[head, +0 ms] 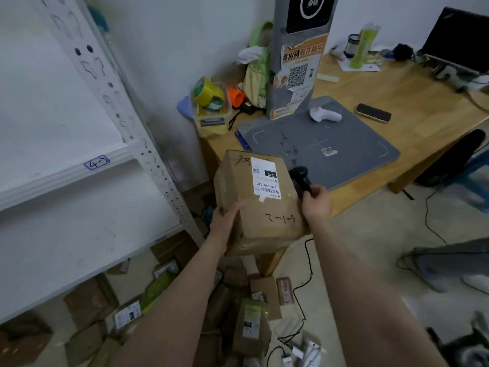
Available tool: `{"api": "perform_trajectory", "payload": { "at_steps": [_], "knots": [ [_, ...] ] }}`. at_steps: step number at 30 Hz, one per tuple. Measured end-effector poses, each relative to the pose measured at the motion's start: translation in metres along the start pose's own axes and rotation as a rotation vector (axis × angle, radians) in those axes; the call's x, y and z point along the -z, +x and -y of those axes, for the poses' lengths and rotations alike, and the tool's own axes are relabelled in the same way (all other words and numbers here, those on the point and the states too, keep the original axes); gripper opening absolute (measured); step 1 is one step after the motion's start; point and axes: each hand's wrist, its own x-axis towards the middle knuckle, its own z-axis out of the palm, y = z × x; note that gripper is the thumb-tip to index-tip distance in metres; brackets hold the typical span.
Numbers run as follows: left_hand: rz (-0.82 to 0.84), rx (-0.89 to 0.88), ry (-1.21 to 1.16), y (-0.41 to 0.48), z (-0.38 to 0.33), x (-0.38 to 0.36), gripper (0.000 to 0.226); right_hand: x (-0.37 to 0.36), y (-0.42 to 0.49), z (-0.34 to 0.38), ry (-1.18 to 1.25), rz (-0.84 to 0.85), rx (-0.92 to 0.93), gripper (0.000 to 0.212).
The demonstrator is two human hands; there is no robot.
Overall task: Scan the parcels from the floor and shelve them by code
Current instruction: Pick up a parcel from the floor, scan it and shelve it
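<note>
Box [260,207]: brown cardboard, held above the floor in front of the near corner of the desk [412,96]; whether its far end rests on the desk edge cannot be told.
Long axis of box: runs away from the person, far end leaning slightly to the left.
Label [266,178]: white, on the top face, long side along the box's long axis; its print reads upside down to the camera, barcode end nearest the person.
Handwriting: "2-1-3" on the near part of the top face.
Left hand [225,223]: grip clasped on the box's left edge, thumb on the top face, fingers hidden round the side.
Right hand [316,205]: grip clenched round the handle of a black scanner [301,178].
Scanner: upright, head uppermost, just beside the box's right edge, near the label.
Cable [301,284]: black, trailing over the floor.
Parcels [251,324]: heaped on the floor below the box.
Shelf [79,168]: white, on the left, tagged "4-2".
</note>
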Motion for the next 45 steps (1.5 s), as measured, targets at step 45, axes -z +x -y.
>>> {"api": "perform_trajectory", "payload": {
  "at_steps": [45],
  "knots": [
    [-0.177, -0.124, 0.037, -0.05, 0.038, -0.058, 0.133, 0.063, -0.046, 0.019, 0.111, 0.471, -0.052, 0.019]
  ]
}}
